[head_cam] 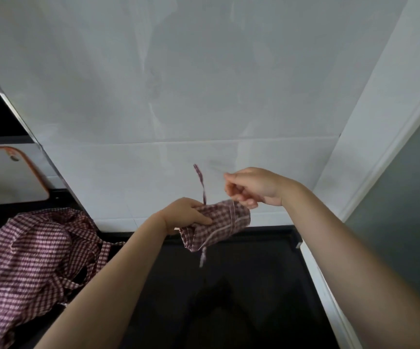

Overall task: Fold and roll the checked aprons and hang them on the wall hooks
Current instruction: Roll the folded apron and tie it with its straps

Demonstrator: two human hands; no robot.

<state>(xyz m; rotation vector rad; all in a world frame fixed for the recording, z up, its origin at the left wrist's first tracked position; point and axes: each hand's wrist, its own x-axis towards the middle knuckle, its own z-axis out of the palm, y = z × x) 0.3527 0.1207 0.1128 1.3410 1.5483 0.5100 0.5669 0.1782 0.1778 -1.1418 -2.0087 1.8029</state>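
Head view: dim, soft, diffuse light, cool grey cast. Tiled wall (203, 84) is the brightest area, with faint smeared reflections and streaks. Dark countertop (229, 298) is underexposed and shows a vague dark reflection near the bottom centre. No hard shadows. Wide-angle distortion: straight edges splay outward toward the corners. Right hand (251, 187) and the upright apron tie (200, 182) are slightly motion-blurred. Overall detail soft, mildly noisy

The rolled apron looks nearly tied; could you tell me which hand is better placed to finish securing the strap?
Right. The right hand hovers just above the roll, fingers curled at the strap, free to pull. The left hand grips the roll and must likely keep steadying it.
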